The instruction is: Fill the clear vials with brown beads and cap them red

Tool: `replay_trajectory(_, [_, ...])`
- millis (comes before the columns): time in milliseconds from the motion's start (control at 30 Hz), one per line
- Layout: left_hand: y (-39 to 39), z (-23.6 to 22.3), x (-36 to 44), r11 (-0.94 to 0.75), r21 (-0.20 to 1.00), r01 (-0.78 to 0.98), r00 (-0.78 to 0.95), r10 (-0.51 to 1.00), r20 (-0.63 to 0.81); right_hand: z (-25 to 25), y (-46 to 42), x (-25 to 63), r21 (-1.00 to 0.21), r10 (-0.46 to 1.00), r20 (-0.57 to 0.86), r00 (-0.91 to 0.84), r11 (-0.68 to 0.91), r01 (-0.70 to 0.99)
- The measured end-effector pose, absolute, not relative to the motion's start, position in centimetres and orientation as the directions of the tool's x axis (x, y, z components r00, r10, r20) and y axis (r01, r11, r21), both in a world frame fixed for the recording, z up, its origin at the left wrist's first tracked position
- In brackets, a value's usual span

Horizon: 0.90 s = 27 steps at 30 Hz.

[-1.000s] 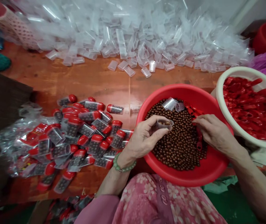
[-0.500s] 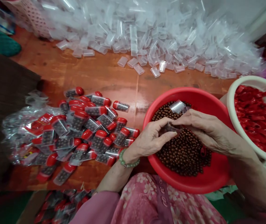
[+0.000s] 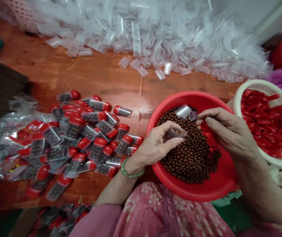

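My left hand is closed round a clear plastic tube, tilted above the red bowl, with some brown balls visible at its mouth. To its right, my right hand has thumb and fingers pinched on a red plastic cap, partly hidden by the fingertips. Beneath both hands, small brown balls fill much of the red bowl. More red caps lie on the balls below my right hand. Two empty clear tubes rest at the bowl's far side.
Filled tubes with red caps lie piled on the wooden table at left, beside crumpled clear plastic bags. A large heap of empty clear tubes spans the back. At right stands a white tub of red caps.
My right hand has drawn back to the right from the tube, and the red cap at its fingertips now shows. My left hand still holds the tube, its mouth now uncovered. The view has shifted slightly.
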<state>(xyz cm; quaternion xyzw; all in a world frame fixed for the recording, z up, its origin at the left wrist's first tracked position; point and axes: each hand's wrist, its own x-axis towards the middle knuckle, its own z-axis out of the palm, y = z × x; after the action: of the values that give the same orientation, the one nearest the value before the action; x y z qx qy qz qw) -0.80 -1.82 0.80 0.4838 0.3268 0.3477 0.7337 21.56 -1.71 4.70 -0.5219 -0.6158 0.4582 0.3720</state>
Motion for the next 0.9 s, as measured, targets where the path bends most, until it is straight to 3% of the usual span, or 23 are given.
replay_trajectory(100, [-2.1, 0.9, -0.5, 0.313, 0.939, -0.144, 0.531, 0.825, -0.194, 3.5, -1.1, 19.8, -0.998, 1.000, -0.016, -0.016, -0.015, 0.056])
replay_trajectory(200, [-2.2, 0.9, -0.3, 0.299, 0.944, -0.137, 0.508, 0.840, -0.192, 2.6, -0.9, 17.8, -0.999, 0.993, 0.041, 0.108, 0.042, -0.008])
replay_trajectory(333, [-2.2, 1.0, -0.1, 0.232, 0.970, -0.074, 0.438, 0.881, -0.177, 1.9, -1.0, 15.8, -0.994, 0.979, 0.096, 0.180, 0.087, 0.060])
replay_trajectory(467, [-2.0, 1.1, -0.2, 0.189, 0.981, -0.036, 0.402, 0.902, -0.159, 1.7, -1.2, 15.6, -0.989, 0.988, 0.095, 0.119, 0.080, 0.126])
replay_trajectory(633, [-1.8, 1.0, -0.2, 0.184, 0.981, -0.065, 0.394, 0.908, -0.144, 1.3, -1.3, 16.5, -1.000, 0.999, -0.030, -0.010, -0.030, 0.008])
replay_trajectory(733, [-1.7, 1.0, -0.3, 0.179, 0.979, -0.102, 0.377, 0.917, -0.128, 1.5, -1.4, 17.0, -1.000, 0.999, 0.001, -0.037, 0.000, -0.010])
replay_trajectory(900, [-1.5, 1.1, -0.4, 0.200, 0.968, -0.150, 0.296, 0.944, -0.149, 3.2, -1.5, 18.5, -0.967, 0.996, 0.093, -0.010, 0.093, 0.238])
